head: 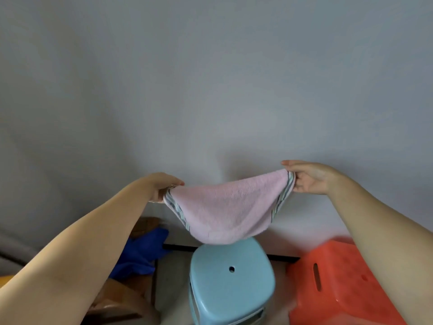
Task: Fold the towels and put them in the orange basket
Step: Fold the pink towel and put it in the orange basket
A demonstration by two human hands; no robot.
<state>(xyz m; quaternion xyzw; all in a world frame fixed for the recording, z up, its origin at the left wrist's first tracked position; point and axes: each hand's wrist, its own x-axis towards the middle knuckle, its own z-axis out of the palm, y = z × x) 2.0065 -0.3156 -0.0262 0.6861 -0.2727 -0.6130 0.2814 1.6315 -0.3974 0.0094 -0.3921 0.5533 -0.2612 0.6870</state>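
Observation:
A pink towel [227, 207] with grey striped end bands hangs in the air, sagging in the middle above a light blue stool. My left hand [164, 187] pinches its left corner. My right hand [307, 177] pinches its right corner, slightly higher. The orange basket [337, 285] stands on the floor at the lower right, partly hidden behind my right forearm. A blue towel [143, 252] lies crumpled at the lower left, partly behind my left forearm.
A light blue plastic stool [232, 280] with a small hole in its seat stands below the towel, between the blue towel and the basket. A brown cardboard box [121, 299] sits at the lower left. A plain grey wall fills the background.

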